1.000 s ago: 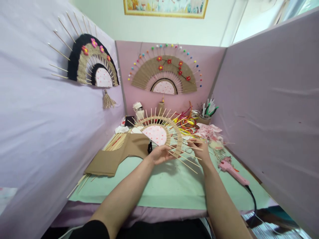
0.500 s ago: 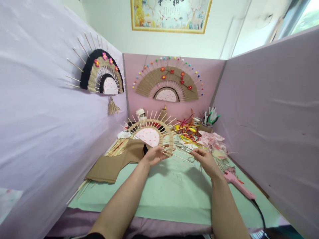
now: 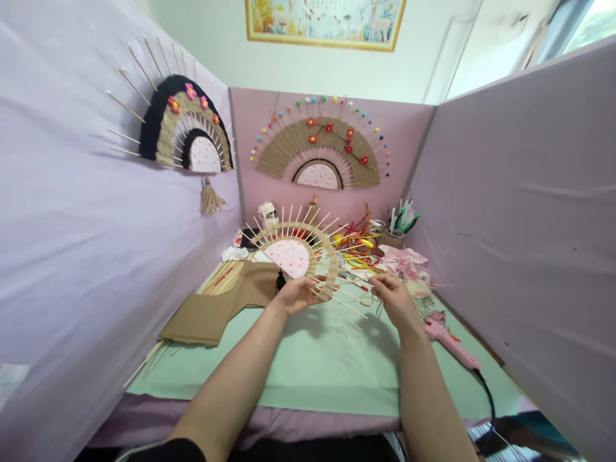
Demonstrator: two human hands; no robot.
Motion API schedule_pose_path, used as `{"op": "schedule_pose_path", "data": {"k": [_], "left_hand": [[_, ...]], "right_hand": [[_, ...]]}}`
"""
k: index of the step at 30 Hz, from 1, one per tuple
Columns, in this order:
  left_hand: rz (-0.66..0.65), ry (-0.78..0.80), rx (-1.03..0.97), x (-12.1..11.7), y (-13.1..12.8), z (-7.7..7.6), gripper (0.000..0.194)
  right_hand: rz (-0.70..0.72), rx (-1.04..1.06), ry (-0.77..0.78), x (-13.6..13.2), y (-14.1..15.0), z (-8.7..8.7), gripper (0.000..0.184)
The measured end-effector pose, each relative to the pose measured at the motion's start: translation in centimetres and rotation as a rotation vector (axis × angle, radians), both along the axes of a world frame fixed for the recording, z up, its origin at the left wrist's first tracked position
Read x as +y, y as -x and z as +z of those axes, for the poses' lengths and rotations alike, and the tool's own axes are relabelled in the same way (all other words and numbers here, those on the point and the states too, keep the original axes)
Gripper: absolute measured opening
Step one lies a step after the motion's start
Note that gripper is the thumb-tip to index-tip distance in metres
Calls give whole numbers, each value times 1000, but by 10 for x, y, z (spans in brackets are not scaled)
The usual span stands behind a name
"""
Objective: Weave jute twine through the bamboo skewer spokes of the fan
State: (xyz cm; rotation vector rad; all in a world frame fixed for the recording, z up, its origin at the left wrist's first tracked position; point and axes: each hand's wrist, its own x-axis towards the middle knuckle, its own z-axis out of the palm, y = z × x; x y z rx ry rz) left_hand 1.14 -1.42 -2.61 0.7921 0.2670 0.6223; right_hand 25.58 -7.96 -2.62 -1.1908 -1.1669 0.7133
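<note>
Head view. My left hand: closed round the lower right end of one stick-ribbed fan, held above the table. My right hand: fingertips pinched on thin cord, just beside the fan. Framed picture: lettering, too small for me to read.

Craft booth: partitions on three sides (fans hung on two), plus glue gun, cardboard, sticks and coloured strands on the table.
</note>
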Motion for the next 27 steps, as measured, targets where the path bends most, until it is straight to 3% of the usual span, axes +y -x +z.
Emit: {"op": "schedule_pose_path", "data": {"k": [6, 9, 12, 18, 27], "left_hand": [[-165, -72, -58, -7, -4, -3, 43], [-206, -109, -57, -11, -9, -4, 52], [-200, -114, -79, -13, -11, -4, 56], [-177, -108, -145, -14, -8, 1, 67], [-123, -57, -196, -14, -7, 2, 66]], "right_hand": [[66, -189, 73, 1, 16, 3, 36], [-29, -141, -6, 5, 20, 0, 34], [-95, -68, -75, 9, 18, -5, 30], [-43, -24, -63, 10, 16, -7, 29], [-107, -98, -69, 4, 16, -3, 26]]}}
